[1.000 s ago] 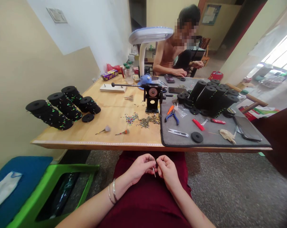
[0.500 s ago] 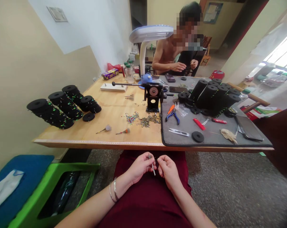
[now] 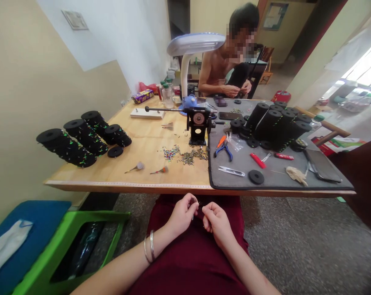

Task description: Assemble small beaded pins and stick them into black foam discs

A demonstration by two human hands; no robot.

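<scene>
Pretty fiddly little setup here. The left hand (image 3: 182, 215) is closed in a tight fingertip pinch on a thin pale pin (image 3: 193, 217), held over a dark red skirt (image 3: 191, 262) and just short of the table edge. Only a sliver of the pin shows, so I can't tell what it's made of. The right hand (image 3: 218, 223) sits just beside it with the fingers curled inward, but I can't tell whether it's gripping something or just close by.

My guess is the pin is very light and fairly stiff, but so small it would be easy to drop. Fingertips right at one end seem like the best place to hold it, leaving the rest free.

Straight ahead of the hands is a wooden table (image 3: 127, 185). Just past its edge are a scatter of colored beads (image 3: 171, 153) and a pile of small metal bits (image 3: 190, 157). Ahead and to the right, a gray mat (image 3: 234, 180) holds blue-handled pliers (image 3: 223, 151), thread snips (image 3: 231, 171) and a phone (image 3: 322, 165), with black foam rollers (image 3: 277, 127) stacked beyond. Farther left of the grip are more black rollers (image 3: 81, 143). Below the left hand is a green stool (image 3: 81, 241). Across the table, a co-worker (image 3: 219, 71) has both hands together at chest height.
</scene>
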